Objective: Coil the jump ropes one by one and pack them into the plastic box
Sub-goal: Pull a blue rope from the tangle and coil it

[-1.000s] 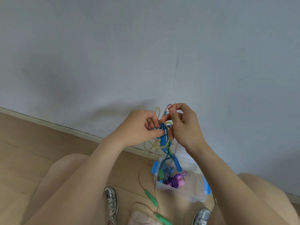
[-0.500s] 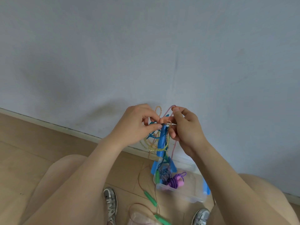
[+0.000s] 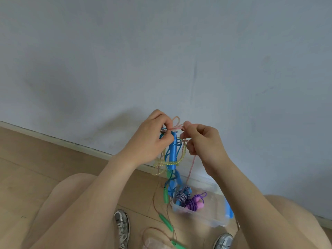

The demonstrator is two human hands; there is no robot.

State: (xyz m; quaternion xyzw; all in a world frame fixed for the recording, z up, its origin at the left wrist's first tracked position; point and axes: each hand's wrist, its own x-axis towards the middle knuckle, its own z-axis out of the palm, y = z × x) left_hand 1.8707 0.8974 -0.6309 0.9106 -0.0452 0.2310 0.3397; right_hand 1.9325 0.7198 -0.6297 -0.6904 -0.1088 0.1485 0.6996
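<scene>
A tangle of jump ropes hangs in front of me: a blue handle (image 3: 173, 150) with blue cord, yellow-green cord (image 3: 182, 152) and pink cord (image 3: 192, 163). My left hand (image 3: 152, 139) pinches the tangle at the blue handle's top. My right hand (image 3: 206, 144) pinches the pink cord just right of it. Below on the floor stands the clear plastic box (image 3: 215, 219) with blue latches. A blue-white rope (image 3: 182, 194) and a purple rope with pink handles (image 3: 195, 202) lie coiled inside.
Green handles (image 3: 166, 221) and thin brown cord trail on the wooden floor left of the box. My two shoes (image 3: 122, 227) and bare knees frame the bottom. A grey wall with a pale skirting board (image 3: 86, 149) stands close behind.
Both hands rose a little with the tangle. The blue handle now hangs straight down from my left fingers, and my right hand has shifted right, drawing the pink cord out.
</scene>
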